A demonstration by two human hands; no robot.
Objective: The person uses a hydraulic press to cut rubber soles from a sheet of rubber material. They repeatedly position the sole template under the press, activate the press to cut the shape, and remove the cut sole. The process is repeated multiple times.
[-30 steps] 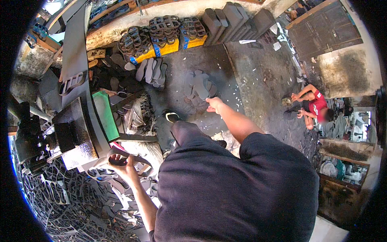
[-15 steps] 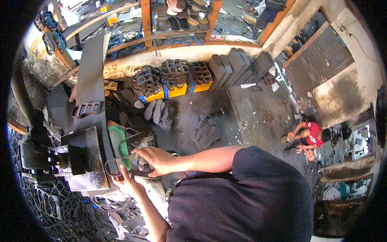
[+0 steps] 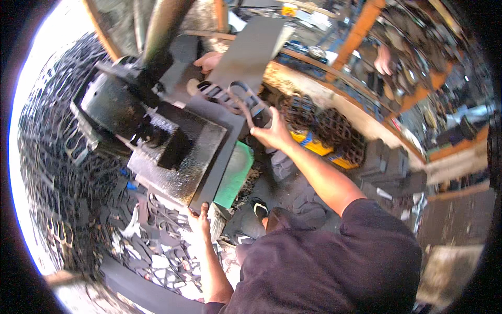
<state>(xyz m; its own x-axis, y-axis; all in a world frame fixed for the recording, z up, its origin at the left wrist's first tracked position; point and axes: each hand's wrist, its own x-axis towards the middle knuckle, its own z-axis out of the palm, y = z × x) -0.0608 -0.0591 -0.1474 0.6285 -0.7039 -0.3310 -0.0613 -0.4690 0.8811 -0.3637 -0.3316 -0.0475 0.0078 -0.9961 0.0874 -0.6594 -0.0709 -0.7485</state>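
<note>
My right hand (image 3: 273, 132) grips the near end of a sandal-shaped cutout (image 3: 247, 99), an open outline with crossbars. It is held over a second dark cutout (image 3: 218, 94), which lies at the far end of the press table. My left hand (image 3: 200, 222) is closed at the near end of a dark flat sheet (image 3: 219, 162), thumb on top; the fingers underneath are hidden. This sheet runs along the metal plate (image 3: 196, 183) of a heavy press (image 3: 117, 112). Below the sheet's right side shows a green board (image 3: 235, 175).
Another person's hand (image 3: 209, 62) rests by a large grey sheet (image 3: 248, 49) beyond the press. Stacked sandal cutouts (image 3: 334, 128) sit on yellow boxes (image 3: 314, 144) to the right. Tangled offcuts (image 3: 57, 172) heap up at left, with scraps (image 3: 162, 256) below. Dark blocks (image 3: 384, 165) stand farther right.
My view has swung left toward the press. My hands, earlier close together at the green board, are now apart: the right farther forward with the cutout, the left at the sheet's near end.
</note>
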